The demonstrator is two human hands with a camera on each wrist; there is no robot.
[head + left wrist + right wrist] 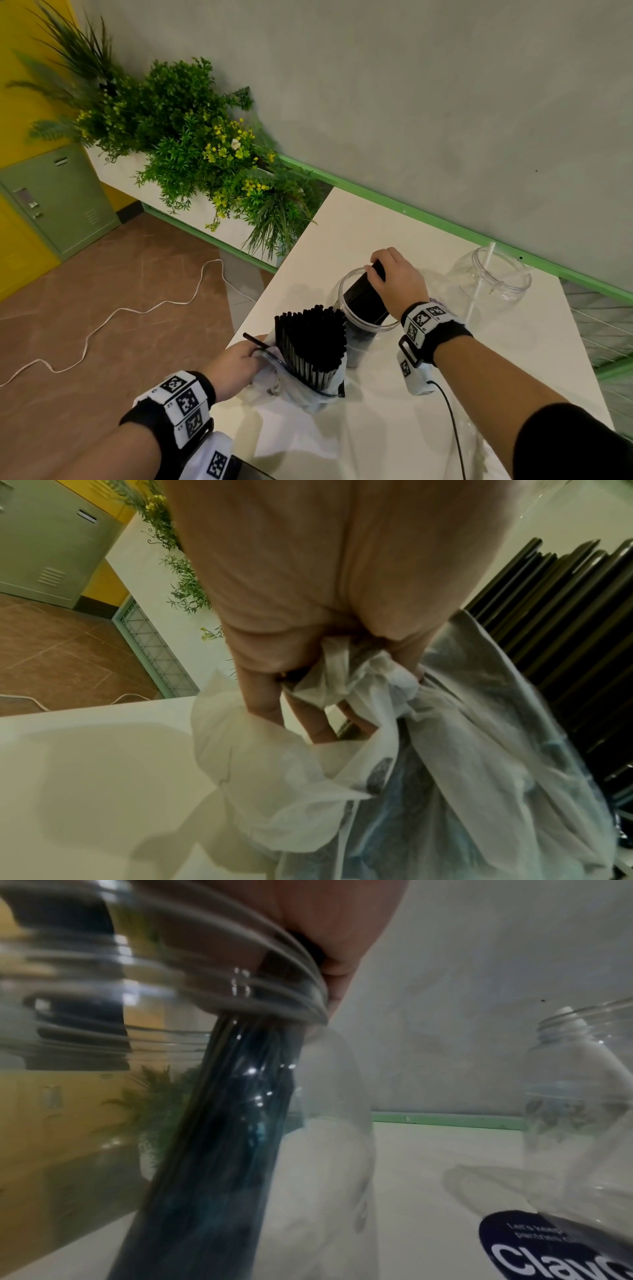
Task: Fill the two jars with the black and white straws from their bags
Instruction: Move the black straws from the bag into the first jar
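My right hand (385,270) grips a bundle of black straws (364,298) that slants down into the near clear jar (368,329); the right wrist view shows this bundle (219,1137) inside the jar's wall. My left hand (239,359) clutches the crumpled rim of a clear plastic bag (308,390), its fingers (260,696) curled into the plastic (359,683). Many black straws (310,342) stand upright in that bag. A second clear jar (493,281) at the right holds one white straw (481,277). No bag of white straws is in view.
The white table (394,428) ends at a left edge near the bag, with brown floor and a white cable (102,322) below. A planter with green plants (191,154) stands behind the table's far left corner. A black cable (452,425) runs from my right wrist.
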